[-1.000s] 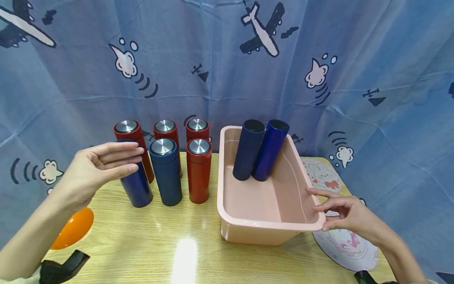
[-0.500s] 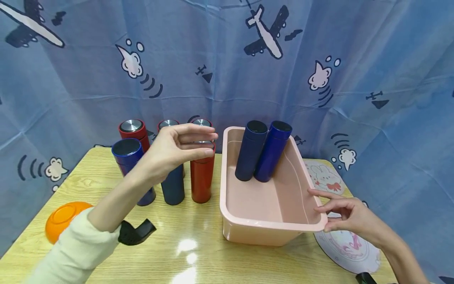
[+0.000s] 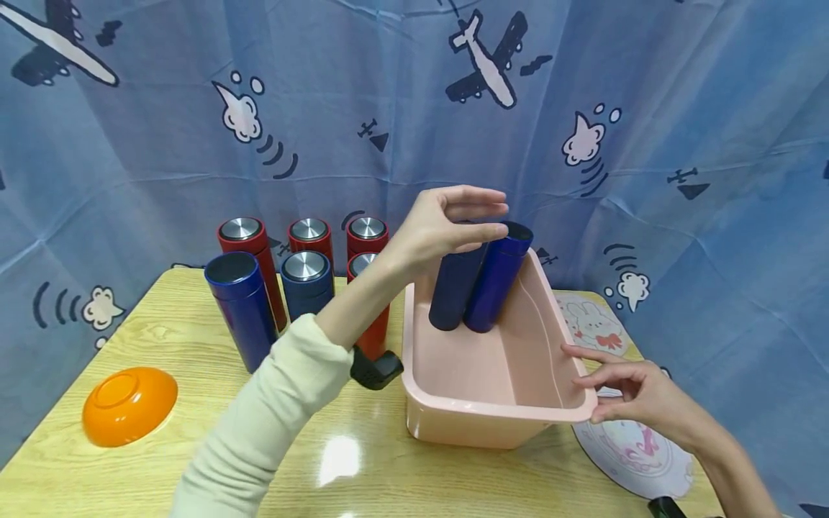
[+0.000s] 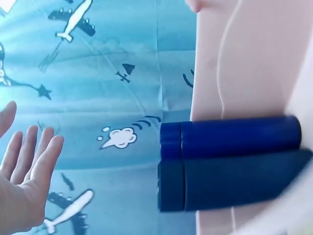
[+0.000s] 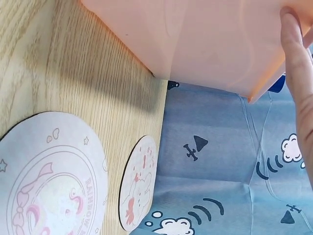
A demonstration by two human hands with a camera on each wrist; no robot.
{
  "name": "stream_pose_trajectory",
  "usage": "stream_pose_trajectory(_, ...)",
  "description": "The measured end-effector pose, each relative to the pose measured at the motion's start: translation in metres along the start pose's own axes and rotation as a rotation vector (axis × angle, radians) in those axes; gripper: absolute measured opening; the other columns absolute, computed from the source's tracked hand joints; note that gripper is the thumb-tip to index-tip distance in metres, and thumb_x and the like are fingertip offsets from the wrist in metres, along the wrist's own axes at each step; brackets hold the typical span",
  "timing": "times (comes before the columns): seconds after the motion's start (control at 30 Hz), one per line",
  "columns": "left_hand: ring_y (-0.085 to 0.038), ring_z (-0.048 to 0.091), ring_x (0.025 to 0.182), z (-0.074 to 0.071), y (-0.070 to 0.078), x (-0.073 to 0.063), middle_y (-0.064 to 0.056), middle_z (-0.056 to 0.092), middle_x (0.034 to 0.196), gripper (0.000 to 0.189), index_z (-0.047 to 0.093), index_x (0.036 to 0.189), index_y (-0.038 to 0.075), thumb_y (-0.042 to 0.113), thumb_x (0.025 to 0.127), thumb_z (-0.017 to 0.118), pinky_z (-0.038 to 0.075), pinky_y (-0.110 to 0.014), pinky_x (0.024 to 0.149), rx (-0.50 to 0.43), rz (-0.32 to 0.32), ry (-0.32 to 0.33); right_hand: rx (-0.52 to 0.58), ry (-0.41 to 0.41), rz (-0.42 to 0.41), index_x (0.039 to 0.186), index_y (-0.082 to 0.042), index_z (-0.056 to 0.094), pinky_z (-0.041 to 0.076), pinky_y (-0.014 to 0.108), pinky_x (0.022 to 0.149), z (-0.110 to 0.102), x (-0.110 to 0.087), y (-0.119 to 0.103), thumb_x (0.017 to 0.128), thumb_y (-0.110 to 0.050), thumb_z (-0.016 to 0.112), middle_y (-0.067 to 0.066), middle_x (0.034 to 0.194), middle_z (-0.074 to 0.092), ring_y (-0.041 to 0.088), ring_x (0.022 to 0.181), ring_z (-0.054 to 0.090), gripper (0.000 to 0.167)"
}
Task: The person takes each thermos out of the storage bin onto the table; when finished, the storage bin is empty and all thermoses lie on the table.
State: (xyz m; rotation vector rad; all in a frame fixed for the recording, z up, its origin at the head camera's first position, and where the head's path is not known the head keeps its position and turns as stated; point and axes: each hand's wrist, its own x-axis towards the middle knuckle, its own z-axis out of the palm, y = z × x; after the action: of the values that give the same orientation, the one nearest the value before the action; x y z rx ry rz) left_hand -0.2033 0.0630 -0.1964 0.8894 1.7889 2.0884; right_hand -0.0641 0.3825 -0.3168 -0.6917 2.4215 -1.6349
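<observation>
My left hand [image 3: 447, 221] is raised over the far end of a pink plastic bin [image 3: 499, 411], fingers extended and nothing held. It overlaps the top of a dark navy thermos bottle [image 3: 453, 295] standing inside the bin. Beside that leans a brighter blue thermos bottle [image 3: 497, 277]. In the left wrist view the navy bottle [image 4: 234, 181] and blue bottle [image 4: 234, 139] lie side by side, apart from the hand's fingers. My right hand [image 3: 624, 388] pinches the bin's right rim near the front corner, thumb outside. The right wrist view shows a finger [image 5: 293, 34] along that wall.
Left of the bin stand several bottles: red ones with silver lids [image 3: 241, 230], a navy one [image 3: 306, 270] and a blue one [image 3: 239, 302]. An upturned orange bowl [image 3: 129, 406] lies front left. Round printed mats [image 3: 637, 453] lie right; a patterned curtain [image 3: 311, 108] hangs behind.
My left hand has moved right and up, from beside the blue bottle at left, past the red bottles, to over the bin. The right hand stays on the rim.
</observation>
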Motion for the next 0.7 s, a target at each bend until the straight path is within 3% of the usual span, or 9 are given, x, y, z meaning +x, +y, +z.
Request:
stream_pose_trajectory(0.2, -0.015, 0.063, 0.11, 0.01, -0.021, 0.036, -0.009, 0.064, 0.124, 0.042, 0.059, 0.129, 0.004, 0.001, 0.087, 0.068, 0.052, -0.032, 0.091, -0.11, -0.081, -0.031, -0.019, 0.007, 0.003, 0.113, 0.007, 0.065, 0.053, 0.021, 0.077, 0.0, -0.003, -0.002, 0.079, 0.016, 0.066, -0.008, 0.145, 0.046, -0.003, 0.123, 0.046, 0.035)
stream_pose_trajectory(0.37, -0.017, 0.058, 0.118, 0.003, -0.039, 0.056, -0.009, 0.061, 0.129, 0.047, 0.056, 0.133, 0.004, 0.0, 0.087, 0.067, 0.047, -0.031, 0.098, -0.093, -0.06, -0.082, -0.051, 0.014, -0.015, 0.112, 0.007, 0.066, 0.054, 0.022, 0.078, 0.001, -0.002, 0.0, 0.077, 0.016, 0.068, -0.006, 0.144, 0.047, -0.001, 0.128, 0.042, 0.035)
stream_pose_trajectory(0.5, -0.016, 0.057, 0.12, -0.002, -0.045, 0.069, -0.011, 0.06, 0.129, 0.05, 0.055, 0.133, 0.002, -0.004, 0.085, 0.068, 0.045, -0.028, 0.099, -0.087, -0.048, -0.038, -0.054, 0.017, -0.017, 0.112, 0.006, 0.066, 0.054, 0.022, 0.079, 0.0, -0.003, 0.001, 0.077, 0.015, 0.068, -0.006, 0.145, 0.047, -0.001, 0.129, 0.041, 0.036)
stream_pose_trajectory(0.7, -0.014, 0.051, 0.126, -0.007, -0.054, 0.083, -0.008, 0.06, 0.13, 0.053, 0.057, 0.132, 0.006, -0.005, 0.082, 0.071, 0.039, -0.028, 0.105, -0.063, -0.109, 0.062, -0.037, 0.017, -0.006, 0.111, 0.005, 0.067, 0.055, 0.024, 0.079, 0.0, -0.002, 0.0, 0.078, 0.015, 0.068, -0.007, 0.144, 0.047, -0.001, 0.129, 0.041, 0.035)
